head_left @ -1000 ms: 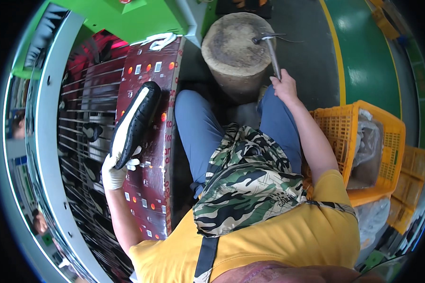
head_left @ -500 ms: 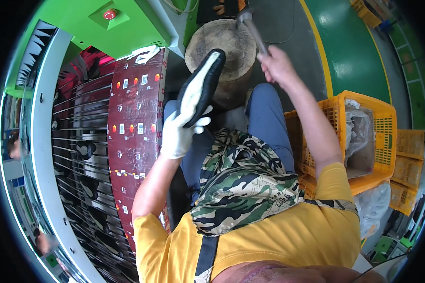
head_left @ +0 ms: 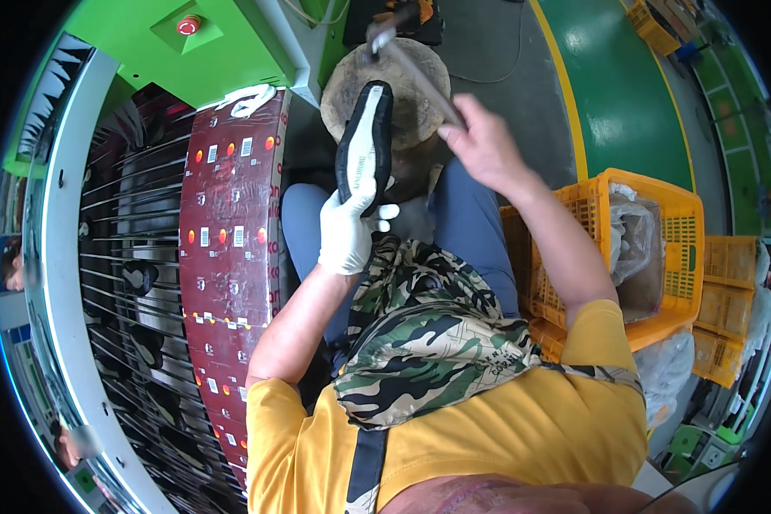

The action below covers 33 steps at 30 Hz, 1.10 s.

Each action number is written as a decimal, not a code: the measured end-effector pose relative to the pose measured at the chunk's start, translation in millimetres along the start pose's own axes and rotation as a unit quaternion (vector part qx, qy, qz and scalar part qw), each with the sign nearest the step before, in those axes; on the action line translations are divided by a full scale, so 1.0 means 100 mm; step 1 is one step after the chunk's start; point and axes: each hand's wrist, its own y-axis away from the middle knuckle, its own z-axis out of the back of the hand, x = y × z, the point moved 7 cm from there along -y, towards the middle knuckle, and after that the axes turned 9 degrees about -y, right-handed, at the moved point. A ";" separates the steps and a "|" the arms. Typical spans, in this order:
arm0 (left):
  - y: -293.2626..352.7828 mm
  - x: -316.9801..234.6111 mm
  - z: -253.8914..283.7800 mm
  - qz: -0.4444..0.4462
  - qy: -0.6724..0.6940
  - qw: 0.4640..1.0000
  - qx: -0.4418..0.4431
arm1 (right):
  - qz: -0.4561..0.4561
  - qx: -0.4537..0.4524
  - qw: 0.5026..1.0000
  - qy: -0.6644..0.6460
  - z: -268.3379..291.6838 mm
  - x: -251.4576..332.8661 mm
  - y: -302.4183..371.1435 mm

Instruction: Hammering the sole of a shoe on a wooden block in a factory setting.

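My left hand (head_left: 345, 233), in a white glove, grips the heel end of a black shoe upper on a last (head_left: 365, 146). The shoe's pale bottom faces up, and its toe points away from me over a round wooden block (head_left: 337, 96). In my bare right hand (head_left: 488, 146) is a hammer (head_left: 421, 79), held by the end of its handle. Its head, smeared by motion, hangs over the far edge of the block, beyond the toe and apart from the shoe.
A rack of metal rods (head_left: 137, 248) with dark shoes stands at my left, beside a maroon printed board (head_left: 231, 188). Ahead left is a green machine (head_left: 180, 64) with a red button. Yellow crates (head_left: 690, 201) stand at my right, one with plastic bags.
The hammer head has swung leftward across the block, with my right hand shifting left and slightly nearer. My left hand has turned the shoe more upright, pointing straighter away.
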 end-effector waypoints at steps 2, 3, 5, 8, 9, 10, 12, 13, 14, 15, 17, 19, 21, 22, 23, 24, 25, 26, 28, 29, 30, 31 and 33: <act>0.06 -0.03 0.10 -0.007 0.001 1.000 -0.019 | 0.085 -0.051 0.990 -0.097 0.38 0.68 -0.10; 0.06 -0.03 0.12 -0.008 -0.001 1.000 -0.018 | 0.100 -0.054 0.985 -0.132 0.57 0.92 -0.25; 0.06 0.01 0.17 -0.016 -0.049 0.998 -0.032 | 0.186 -0.149 0.969 -0.071 0.87 1.25 -0.37; 0.10 0.01 0.15 -0.019 -0.085 0.995 -0.041 | 0.175 -0.213 0.950 -0.146 0.86 1.14 -0.37; 0.10 0.00 0.15 -0.021 -0.105 0.993 -0.043 | 0.209 -0.266 0.934 -0.112 0.81 0.91 -0.34; 0.08 0.00 0.12 -0.021 -0.105 0.993 -0.038 | 0.174 -0.247 0.950 -0.077 0.61 0.49 -0.30; 0.08 0.01 0.13 -0.022 -0.128 0.990 -0.050 | 0.042 -0.081 0.993 0.072 0.07 -0.10 -0.16; 0.08 -0.01 0.13 -0.023 -0.128 0.990 -0.050 | 0.002 0.054 0.993 0.108 -0.12 -0.23 -0.15; 0.08 -0.04 0.12 -0.023 -0.140 0.989 -0.049 | 0.008 0.006 0.998 0.065 -0.01 -0.27 -0.14; 0.08 -0.06 0.13 -0.024 -0.150 0.987 -0.052 | 0.017 -0.040 0.999 0.021 0.14 -0.07 -0.19; 0.10 -0.06 0.17 -0.033 -0.139 0.989 -0.049 | 0.004 -0.073 0.996 -0.055 0.35 0.22 -0.30; 0.08 -0.04 0.15 -0.027 -0.151 0.987 -0.050 | 0.057 -0.165 0.982 -0.072 0.39 0.23 -0.25; 0.07 -0.02 0.13 -0.020 -0.152 0.987 -0.049 | 0.055 -0.149 0.987 -0.004 0.14 -0.11 -0.12; 0.06 -0.02 0.12 -0.020 -0.152 0.987 -0.048 | -0.004 -0.023 0.997 0.070 -0.07 -0.36 -0.10; 0.04 -0.03 0.11 -0.023 -0.139 0.989 -0.044 | -0.048 0.083 0.992 0.086 -0.19 -0.55 -0.09; 0.04 -0.04 0.15 -0.024 -0.126 0.991 -0.045 | -0.035 0.062 0.995 0.069 -0.11 -0.37 -0.10; 0.00 -0.08 0.17 -0.028 -0.125 0.991 -0.047 | -0.019 0.040 0.998 0.053 0.07 -0.09 -0.18; -0.02 -0.09 0.18 -0.029 -0.114 0.992 -0.042 | 0.012 -0.002 1.000 0.024 0.23 0.08 -0.24; 0.03 -0.07 0.23 -0.027 -0.114 0.992 -0.046 | 0.051 -0.051 0.995 -0.063 0.48 0.37 -0.36; 0.05 -0.07 0.27 -0.027 -0.114 0.992 -0.050 | 0.089 -0.082 0.987 -0.111 0.57 0.49 -0.39; 0.05 -0.05 0.26 -0.017 -0.110 0.993 -0.046 | 0.137 -0.129 0.974 -0.124 0.68 0.65 -0.38; 0.05 -0.04 0.26 -0.006 -0.104 0.994 -0.042 | 0.185 -0.175 0.957 -0.137 0.74 0.79 -0.36; 0.02 -0.04 0.24 -0.010 -0.107 0.994 -0.034 | 0.173 -0.246 0.936 -0.181 0.52 0.44 -0.26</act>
